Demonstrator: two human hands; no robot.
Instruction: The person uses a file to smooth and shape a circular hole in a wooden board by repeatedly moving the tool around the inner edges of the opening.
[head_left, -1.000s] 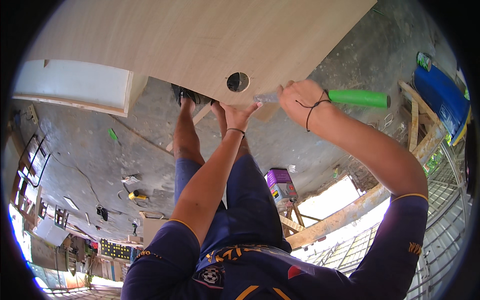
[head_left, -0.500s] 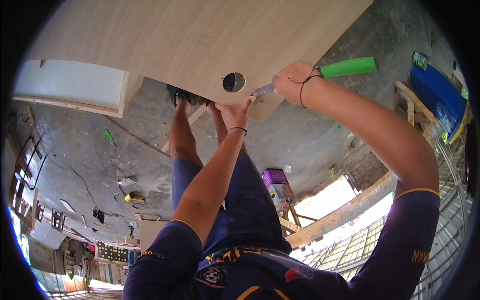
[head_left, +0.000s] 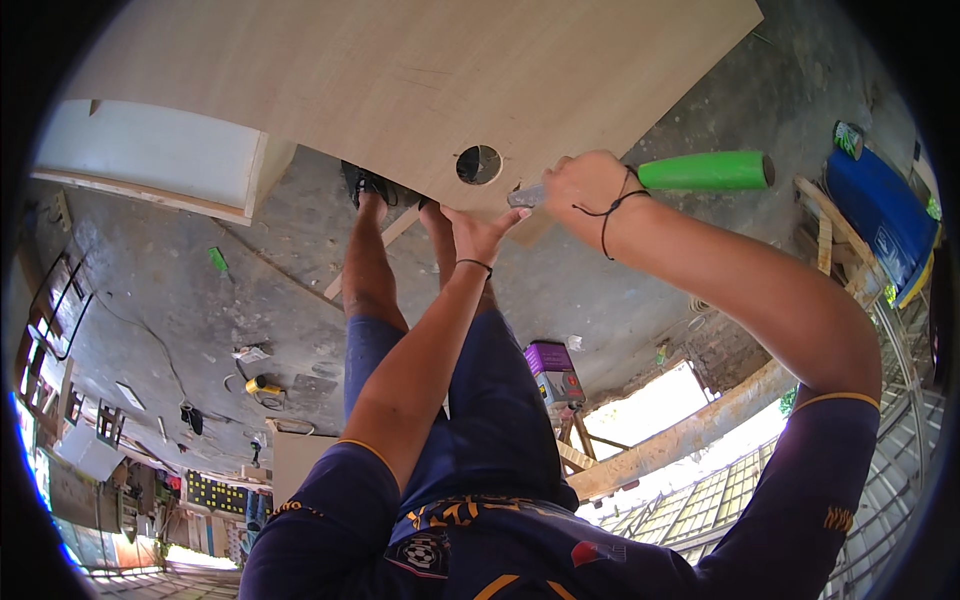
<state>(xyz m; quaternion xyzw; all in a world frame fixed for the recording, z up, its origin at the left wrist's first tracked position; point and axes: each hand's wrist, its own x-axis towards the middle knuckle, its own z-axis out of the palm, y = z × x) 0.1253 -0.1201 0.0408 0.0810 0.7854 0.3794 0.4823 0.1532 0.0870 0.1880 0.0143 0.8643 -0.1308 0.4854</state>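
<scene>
A wide, pale wood-grain board (head_left: 400,110) with a round hole (head_left: 479,165) near its near edge fills the top of the view. My left hand (head_left: 478,238) is at that edge, just below the hole; its thumb reaches right toward the blade tip, and its other fingers are mostly hidden at the board. My right hand (head_left: 592,183) is closed around a tool with a flat grey metal blade (head_left: 525,197). The tool's thick green handle (head_left: 705,171) sticks out to the right past my wrist. The blade tip meets the board right of the hole, close to my left thumb.
A white panel in a wooden frame (head_left: 150,155) is at the left. On the concrete floor lie a yellow power tool (head_left: 263,386), cords and scraps. A purple-topped box (head_left: 552,372) stands near my legs; a blue bin-like object (head_left: 878,225) and timber are at right.
The board and surroundings have shifted slightly in view. The green handle has swung slightly downward and now shows its end. Both hands remain at the board's near edge.
</scene>
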